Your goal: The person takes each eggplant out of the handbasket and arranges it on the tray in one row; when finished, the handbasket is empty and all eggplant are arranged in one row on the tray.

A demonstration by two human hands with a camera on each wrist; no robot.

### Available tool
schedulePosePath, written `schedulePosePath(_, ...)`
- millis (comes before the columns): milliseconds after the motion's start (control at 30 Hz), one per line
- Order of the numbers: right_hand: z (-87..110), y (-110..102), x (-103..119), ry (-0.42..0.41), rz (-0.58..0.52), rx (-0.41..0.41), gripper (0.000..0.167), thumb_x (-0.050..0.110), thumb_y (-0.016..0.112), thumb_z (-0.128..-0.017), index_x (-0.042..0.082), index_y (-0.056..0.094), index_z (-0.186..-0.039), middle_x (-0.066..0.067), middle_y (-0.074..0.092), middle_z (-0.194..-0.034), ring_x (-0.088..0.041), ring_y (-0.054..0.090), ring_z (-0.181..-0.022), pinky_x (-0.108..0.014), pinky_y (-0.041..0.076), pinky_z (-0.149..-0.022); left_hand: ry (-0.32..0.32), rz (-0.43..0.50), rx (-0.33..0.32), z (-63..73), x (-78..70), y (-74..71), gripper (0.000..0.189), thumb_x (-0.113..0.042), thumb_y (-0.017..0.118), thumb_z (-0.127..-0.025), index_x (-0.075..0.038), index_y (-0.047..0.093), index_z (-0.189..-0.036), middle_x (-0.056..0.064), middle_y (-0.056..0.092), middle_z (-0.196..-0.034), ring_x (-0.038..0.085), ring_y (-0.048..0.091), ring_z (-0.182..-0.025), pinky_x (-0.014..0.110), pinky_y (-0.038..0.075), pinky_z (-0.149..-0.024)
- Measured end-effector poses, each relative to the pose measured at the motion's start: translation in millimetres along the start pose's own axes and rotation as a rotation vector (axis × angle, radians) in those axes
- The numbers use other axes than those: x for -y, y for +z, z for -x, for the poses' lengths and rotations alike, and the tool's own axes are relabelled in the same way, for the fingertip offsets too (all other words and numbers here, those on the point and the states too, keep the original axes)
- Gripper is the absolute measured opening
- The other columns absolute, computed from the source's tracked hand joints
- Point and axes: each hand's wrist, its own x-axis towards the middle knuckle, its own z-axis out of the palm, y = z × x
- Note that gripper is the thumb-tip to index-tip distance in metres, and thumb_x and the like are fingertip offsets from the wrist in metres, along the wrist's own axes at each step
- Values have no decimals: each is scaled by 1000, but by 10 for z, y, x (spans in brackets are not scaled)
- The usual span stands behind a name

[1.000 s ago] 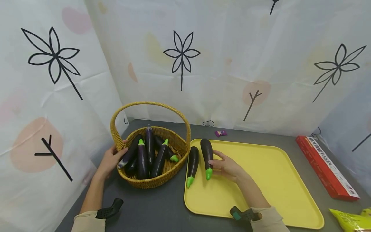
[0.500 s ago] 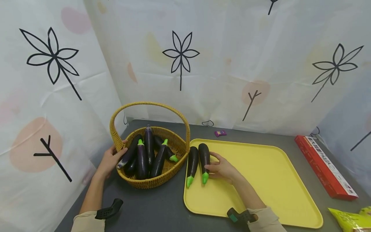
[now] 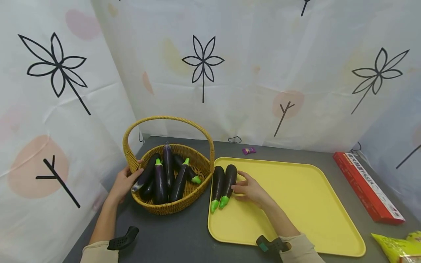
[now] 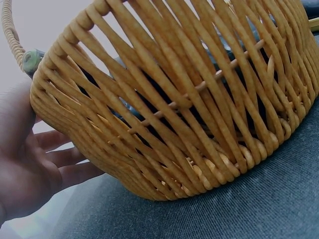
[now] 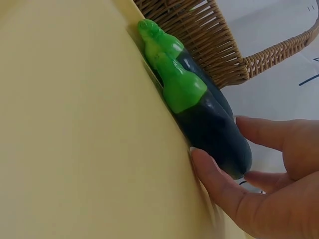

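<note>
Two dark eggplants with green stem ends lie side by side along the left edge of the yellow tray (image 3: 289, 204). My right hand (image 3: 250, 190) holds the right-hand eggplant (image 3: 229, 180); in the right wrist view its digits stand around the blunt end of that eggplant (image 5: 219, 134). The other eggplant (image 3: 218, 184) lies against it on the left. My left hand (image 3: 124, 182) grips the left rim of a wicker basket (image 3: 171, 209), thumb over the rim and fingers outside the woven wall (image 4: 164, 119). Several more eggplants (image 3: 160, 184) are piled in the basket.
The basket's tall handle (image 3: 167, 117) arches over it, close to the tray's left edge. A red pasta box (image 3: 368, 193) lies right of the tray, with a yellow-green packet (image 3: 394, 246) nearer. A small purple wrapped item (image 3: 249, 150) lies behind the tray.
My right hand has moved left and slightly nearer, bringing its eggplant down beside the other one, its green end now tilted toward that one. My left hand has stayed on the basket.
</note>
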Motion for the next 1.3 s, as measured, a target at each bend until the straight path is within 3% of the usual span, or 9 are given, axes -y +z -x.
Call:
schedulePosePath(233,16,23,41,3,9,-12,65,5,59,-94,-3,23,-148,-34,41,-130,-30,59,-99,-45,51,-81,0,-2,-2,8,14,-22,58,-33,49,-101,-5,32,-149,25,42,-137,14,45,-110,19,39,-82)
schedulePosePath(500,25,-21,60,27,-11,7,60,12,54,-98,-5,23,-147,-34,40,-133,-37,58,-105,-43,51,-80,-3,-14,-12,10,21,-17,57,-32,49,-101,-4,33,-148,26,42,-137,26,42,-117,23,39,-84)
schedulePosePath(767,59,-245,149,-4,11,22,60,17,53,-99,-6,24,-146,-35,38,-135,-43,50,-115,-42,50,-83,-4,-7,-17,3,22,-19,57,-32,49,-101,-4,33,-148,26,41,-138,29,40,-121,31,37,-89)
schedulePosePath(1033,146,-399,327,-109,-60,145,57,24,47,-102,-1,24,-148,-33,37,-134,-43,44,-122,-42,46,-90,8,-8,-12,11,5,-1,58,-34,50,-100,-4,35,-147,25,44,-136,28,43,-118,28,39,-87)
schedulePosePath(1167,144,-340,429,-128,-94,219,56,25,45,-103,-1,24,-148,-31,39,-133,-38,48,-120,-43,45,-92,0,-4,-19,14,1,0,59,-36,50,-100,-4,35,-147,25,43,-136,29,43,-118,30,39,-87)
schedulePosePath(1300,123,-209,544,-127,-135,288,52,23,44,-104,0,27,-147,-21,51,-123,-31,54,-112,-45,45,-91,-7,0,-18,11,0,-1,59,-36,50,-100,-5,34,-148,25,42,-138,31,42,-121,32,38,-89)
